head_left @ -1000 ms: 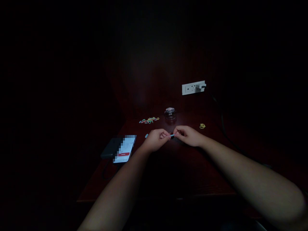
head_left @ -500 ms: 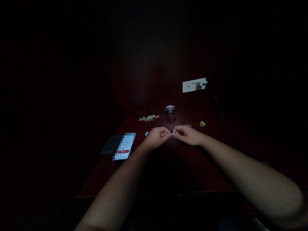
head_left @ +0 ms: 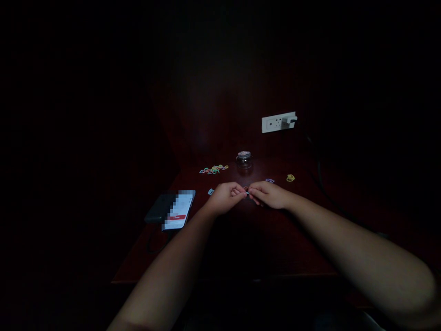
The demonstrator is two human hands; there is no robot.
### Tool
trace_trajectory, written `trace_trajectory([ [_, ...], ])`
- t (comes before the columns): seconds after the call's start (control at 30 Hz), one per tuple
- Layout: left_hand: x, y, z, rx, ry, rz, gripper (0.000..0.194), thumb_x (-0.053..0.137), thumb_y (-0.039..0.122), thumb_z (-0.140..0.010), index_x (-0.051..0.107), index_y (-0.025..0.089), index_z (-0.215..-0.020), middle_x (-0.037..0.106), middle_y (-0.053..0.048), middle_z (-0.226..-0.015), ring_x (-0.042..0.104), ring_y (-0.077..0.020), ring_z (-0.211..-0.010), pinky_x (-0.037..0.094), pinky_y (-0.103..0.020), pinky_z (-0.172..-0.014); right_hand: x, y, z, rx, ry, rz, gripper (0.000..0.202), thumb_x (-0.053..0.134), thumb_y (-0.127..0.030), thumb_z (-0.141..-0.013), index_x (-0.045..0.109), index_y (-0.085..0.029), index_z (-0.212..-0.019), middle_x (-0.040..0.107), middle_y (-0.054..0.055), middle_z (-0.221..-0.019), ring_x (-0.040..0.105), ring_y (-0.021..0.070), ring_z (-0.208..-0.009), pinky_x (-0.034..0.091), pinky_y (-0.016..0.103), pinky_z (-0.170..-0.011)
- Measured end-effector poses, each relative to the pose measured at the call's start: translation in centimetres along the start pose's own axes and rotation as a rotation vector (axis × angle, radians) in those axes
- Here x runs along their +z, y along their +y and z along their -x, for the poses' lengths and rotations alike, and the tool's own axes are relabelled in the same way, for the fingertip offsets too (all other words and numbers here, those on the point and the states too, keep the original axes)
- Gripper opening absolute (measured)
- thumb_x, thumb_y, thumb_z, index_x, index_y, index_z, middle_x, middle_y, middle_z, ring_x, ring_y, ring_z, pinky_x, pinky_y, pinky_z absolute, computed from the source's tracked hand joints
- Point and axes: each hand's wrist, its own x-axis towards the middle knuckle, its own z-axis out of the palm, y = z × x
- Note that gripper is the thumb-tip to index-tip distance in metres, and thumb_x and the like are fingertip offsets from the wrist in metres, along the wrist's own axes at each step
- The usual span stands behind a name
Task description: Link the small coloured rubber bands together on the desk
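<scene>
My left hand and my right hand meet fingertip to fingertip over the table's middle. Both are closed in a pinch on one tiny light-blue loop, mostly hidden by the fingers. More light-blue loops lie just beyond my left hand. Behind my right hand are purple loops, and farther right a small bunch of yellow loops. A reddish loop shows partly between the hands. Mixed coloured loops are spread at the back left.
A clear lidded jar stands at the back of the dark red table. On the left, a lit phone leans on a dark flat block with a cable. A wall socket holds a plug whose cord hangs at the right.
The fingertips have drawn slightly closer around the light-blue loop, and less of it shows. My right hand's lower fingers have shifted a little. Everything else stays put.
</scene>
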Motion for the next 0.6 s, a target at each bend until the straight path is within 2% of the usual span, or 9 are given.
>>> trace_trajectory([
  [0.13,-0.05,0.15,0.03,-0.006,0.006,-0.014,0.023,0.06,0.031,-0.076,0.063,0.01,-0.083,0.065,-0.006,-0.074,0.056,-0.011,-0.064,0.045,-0.022,-0.059,0.03,0.12,0.02,-0.004,0.001,-0.006,0.037,0.037,-0.049,-0.087,0.049,-0.017,-0.072,0.05,-0.002,-0.055,0.045,0.0088,-0.046,0.035,0.021,-0.046],
  [0.3,-0.02,0.24,0.03,0.001,0.006,0.006,0.021,0.059,0.03,-0.076,0.063,0.01,-0.082,0.065,-0.005,-0.074,0.056,-0.0107,-0.064,0.044,-0.021,-0.059,0.11,-0.02,0.04,-0.044,0.066,-0.011,0.03,0.049,-0.046,-0.082,0.05,-0.017,-0.078,0.048,-0.004,-0.057,0.043,0.0085,-0.049,0.032,0.02,-0.046],
  [0.6,-0.13,0.27,0.05,0.013,-0.003,-0.045,0.02,0.057,0.029,-0.076,0.063,0.012,-0.083,0.063,-0.004,-0.072,0.054,-0.0102,-0.064,0.042,-0.02,-0.058,0.14,0.44,0.0,-0.027,-0.013,-0.016,0.03,0.041,-0.043,-0.086,0.048,-0.017,-0.074,0.049,-0.002,-0.059,0.046,0.0086,-0.048,0.035,0.02,-0.046],
])
